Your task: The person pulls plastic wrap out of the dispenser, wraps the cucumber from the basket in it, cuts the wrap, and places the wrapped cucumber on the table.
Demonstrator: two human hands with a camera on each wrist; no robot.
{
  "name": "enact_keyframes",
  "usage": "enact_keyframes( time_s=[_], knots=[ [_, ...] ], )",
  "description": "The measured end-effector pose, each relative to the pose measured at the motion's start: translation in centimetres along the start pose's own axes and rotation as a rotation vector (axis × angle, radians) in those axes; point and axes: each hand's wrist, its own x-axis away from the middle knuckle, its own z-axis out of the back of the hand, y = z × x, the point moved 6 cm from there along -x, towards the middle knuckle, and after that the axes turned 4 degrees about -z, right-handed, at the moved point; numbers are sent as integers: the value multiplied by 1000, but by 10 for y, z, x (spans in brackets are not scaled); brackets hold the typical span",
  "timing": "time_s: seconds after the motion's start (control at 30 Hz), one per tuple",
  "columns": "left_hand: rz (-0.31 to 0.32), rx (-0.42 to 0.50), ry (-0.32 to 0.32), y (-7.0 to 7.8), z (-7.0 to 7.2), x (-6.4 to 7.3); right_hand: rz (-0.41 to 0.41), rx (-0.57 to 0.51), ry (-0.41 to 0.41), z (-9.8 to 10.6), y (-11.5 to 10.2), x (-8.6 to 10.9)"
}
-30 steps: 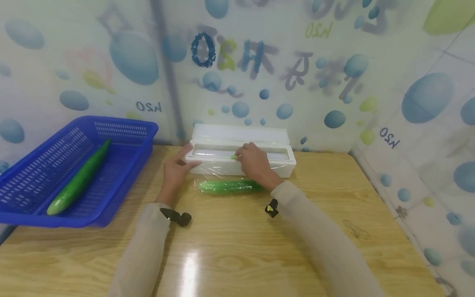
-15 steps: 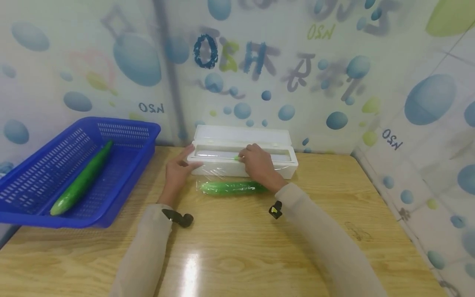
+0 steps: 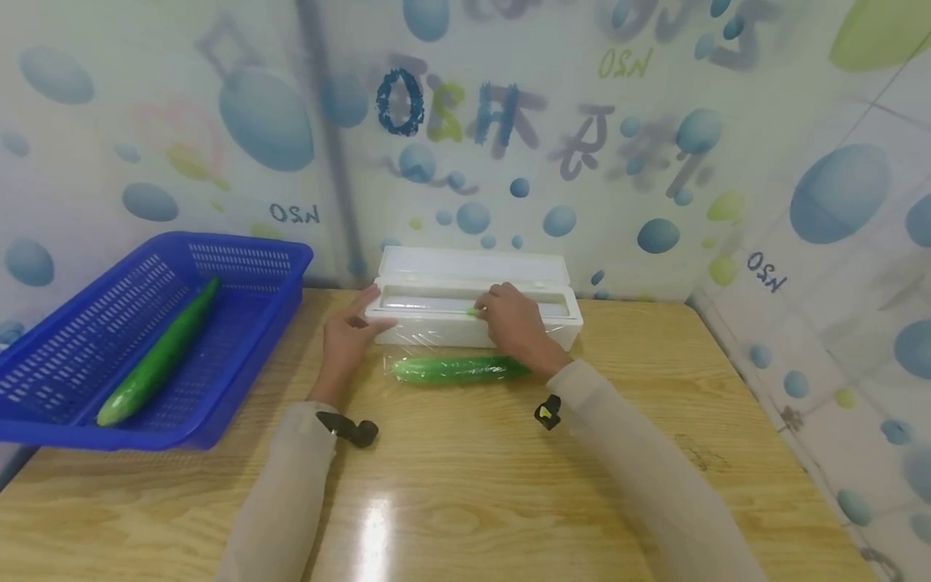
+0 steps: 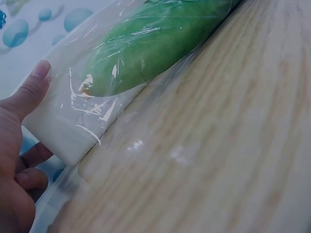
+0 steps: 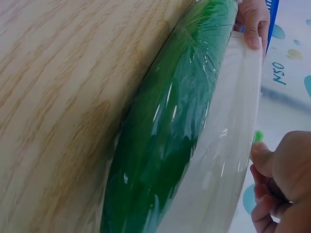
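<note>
A long white plastic wrap dispenser box (image 3: 407, 330) stands at the back of the table with its lid (image 3: 473, 264) raised. My left hand (image 3: 345, 333) grips its left end, thumb on the front edge and fingers around the end. With thumb and fingers, my right hand (image 3: 512, 323) pinches a small bright green slider (image 5: 258, 136) on the box's front rim, right of the middle. Clear film (image 4: 97, 104) runs from the box down over a cucumber (image 3: 451, 369) lying along its front. In the right wrist view the cucumber looks tightly covered by the film. My right wrist hides its right end in the head view.
At the left, a blue plastic basket (image 3: 254, 339) holds another unwrapped cucumber (image 3: 162, 356). The wooden table (image 3: 451, 493) meets a patterned wall (image 3: 604, 194) behind the box and another at the right.
My right hand has slid a little to the right along the box's front rim, and the green slider has moved with it. My left hand keeps its grip on the box's end.
</note>
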Motion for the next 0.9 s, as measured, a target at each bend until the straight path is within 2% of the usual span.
enact_keyframes(
  time_s=[0.37,0.63,0.9],
  knots=[
    [-6,-4,16,2,-1,1,31,11,43,1,4,3],
    [-18,-18,11,6,0,3,-16,-7,26,6,15,9],
    [-16,-17,8,8,0,4,-5,4,51,10,28,17]
  ],
)
